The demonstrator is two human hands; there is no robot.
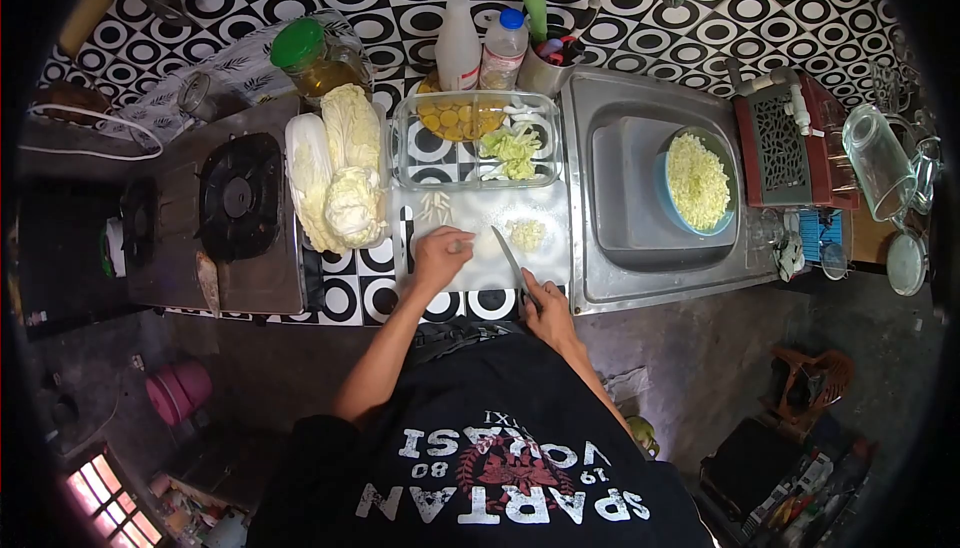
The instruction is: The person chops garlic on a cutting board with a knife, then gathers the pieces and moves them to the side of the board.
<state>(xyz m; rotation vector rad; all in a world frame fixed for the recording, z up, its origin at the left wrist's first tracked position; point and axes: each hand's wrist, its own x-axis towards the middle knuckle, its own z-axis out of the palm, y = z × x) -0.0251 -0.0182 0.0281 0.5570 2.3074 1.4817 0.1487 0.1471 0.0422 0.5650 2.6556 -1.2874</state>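
Observation:
My right hand (548,310) is closed round the handle of a knife (507,250), whose blade points up and left over a white cutting board (480,276). Over the left part of the board is my left hand (442,256), its fingers drawn together; what they hold, if anything, is too small to name. Pale strips (436,207) lie on the board just beyond my left hand. To the right of the blade sits a small pile of chopped pale pieces (526,235). Behind the board, a glass dish (402,153) holds light green leaves (512,152).
Napa cabbages (340,173) lie left of the board, beside the stove (240,198). A bowl of chopped pale vegetable (698,183) is at the sink (590,273) on the right. Bottles (503,51) and a green-lidded jar (300,48) stand behind.

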